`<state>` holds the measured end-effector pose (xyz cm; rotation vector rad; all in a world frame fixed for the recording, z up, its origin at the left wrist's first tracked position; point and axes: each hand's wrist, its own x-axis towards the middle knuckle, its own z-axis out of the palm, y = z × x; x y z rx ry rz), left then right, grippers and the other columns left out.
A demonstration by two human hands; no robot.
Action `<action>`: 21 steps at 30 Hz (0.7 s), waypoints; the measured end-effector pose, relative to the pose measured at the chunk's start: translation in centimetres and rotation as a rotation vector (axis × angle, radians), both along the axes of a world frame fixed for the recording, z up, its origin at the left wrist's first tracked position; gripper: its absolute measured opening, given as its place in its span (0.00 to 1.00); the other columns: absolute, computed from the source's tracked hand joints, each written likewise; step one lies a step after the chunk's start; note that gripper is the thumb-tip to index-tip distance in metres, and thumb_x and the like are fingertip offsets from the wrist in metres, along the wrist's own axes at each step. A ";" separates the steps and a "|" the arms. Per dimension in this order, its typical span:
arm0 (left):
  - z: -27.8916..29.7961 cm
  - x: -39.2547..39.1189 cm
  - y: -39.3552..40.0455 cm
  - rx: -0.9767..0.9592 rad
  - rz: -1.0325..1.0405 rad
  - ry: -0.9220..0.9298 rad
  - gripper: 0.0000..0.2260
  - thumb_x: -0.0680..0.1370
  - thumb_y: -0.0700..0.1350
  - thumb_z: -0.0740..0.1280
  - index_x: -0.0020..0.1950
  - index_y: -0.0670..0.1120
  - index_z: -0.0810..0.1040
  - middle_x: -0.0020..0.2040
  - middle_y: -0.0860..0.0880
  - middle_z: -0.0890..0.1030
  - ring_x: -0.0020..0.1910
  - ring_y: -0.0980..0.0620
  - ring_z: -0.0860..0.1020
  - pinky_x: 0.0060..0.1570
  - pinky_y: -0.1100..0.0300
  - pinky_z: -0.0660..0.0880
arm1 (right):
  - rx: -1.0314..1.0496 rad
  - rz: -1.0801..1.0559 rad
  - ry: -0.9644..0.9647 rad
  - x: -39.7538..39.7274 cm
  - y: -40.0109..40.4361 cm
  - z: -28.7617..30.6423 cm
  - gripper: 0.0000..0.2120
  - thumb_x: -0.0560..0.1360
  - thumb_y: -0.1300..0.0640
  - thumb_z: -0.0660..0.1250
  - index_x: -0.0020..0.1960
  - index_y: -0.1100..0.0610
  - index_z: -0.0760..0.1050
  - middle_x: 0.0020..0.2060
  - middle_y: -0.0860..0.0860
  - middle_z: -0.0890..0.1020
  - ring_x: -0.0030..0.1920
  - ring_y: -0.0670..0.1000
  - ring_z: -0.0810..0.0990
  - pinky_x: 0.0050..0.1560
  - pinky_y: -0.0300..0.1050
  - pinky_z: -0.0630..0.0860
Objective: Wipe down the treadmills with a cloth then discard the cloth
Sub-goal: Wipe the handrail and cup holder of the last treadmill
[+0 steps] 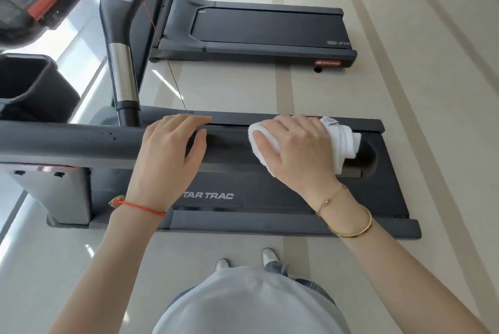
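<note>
White terry cloth [343,142] — soft, light and easy to bunch — lies folded over the end of the near treadmill's handrail [81,142]. The right hand [294,150] presses on it with fingers spread nearly flat, the thumb at its lower edge. The left hand [167,155] rests open on the padded rail beside it, holding nothing. The cloth will probably slip on the smooth foam, so a grip over the thick folded part seems best — not one loose corner.

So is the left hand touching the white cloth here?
Apart. The head view shows the left hand resting on the handrail, with bare dark rail between it and the cloth under the right hand.
</note>
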<state>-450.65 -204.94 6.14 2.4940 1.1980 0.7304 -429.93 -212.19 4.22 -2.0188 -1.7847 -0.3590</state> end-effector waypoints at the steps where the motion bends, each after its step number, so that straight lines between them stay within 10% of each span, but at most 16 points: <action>1: -0.1 -0.3 0.3 0.002 -0.011 0.004 0.12 0.82 0.42 0.62 0.63 0.44 0.79 0.57 0.48 0.82 0.59 0.46 0.78 0.64 0.45 0.70 | -0.007 0.012 -0.012 -1.6 1.1 0.0 0.22 0.81 0.43 0.51 0.47 0.51 0.81 0.42 0.47 0.83 0.41 0.54 0.78 0.46 0.49 0.71; 8: -0.9 -0.8 1.9 0.014 -0.105 0.014 0.11 0.82 0.42 0.62 0.60 0.44 0.80 0.55 0.49 0.83 0.54 0.46 0.80 0.61 0.46 0.71 | 0.189 0.018 -0.055 -1.6 0.1 -1.4 0.16 0.81 0.51 0.57 0.53 0.54 0.82 0.46 0.49 0.84 0.42 0.54 0.79 0.45 0.50 0.74; 15: -1.2 -0.5 2.3 0.006 -0.128 0.013 0.09 0.82 0.41 0.62 0.55 0.45 0.82 0.51 0.50 0.83 0.49 0.46 0.79 0.62 0.46 0.70 | 0.130 -0.187 0.048 -3.9 3.5 -0.2 0.18 0.76 0.54 0.56 0.28 0.53 0.68 0.24 0.48 0.73 0.28 0.53 0.66 0.33 0.45 0.63; 21: -0.7 0.6 1.9 0.007 -0.099 -0.038 0.09 0.82 0.40 0.61 0.52 0.43 0.82 0.48 0.49 0.84 0.46 0.46 0.80 0.59 0.44 0.72 | 0.171 0.065 -0.042 -1.8 0.7 -1.2 0.15 0.80 0.50 0.58 0.52 0.53 0.82 0.47 0.48 0.84 0.44 0.52 0.79 0.46 0.48 0.73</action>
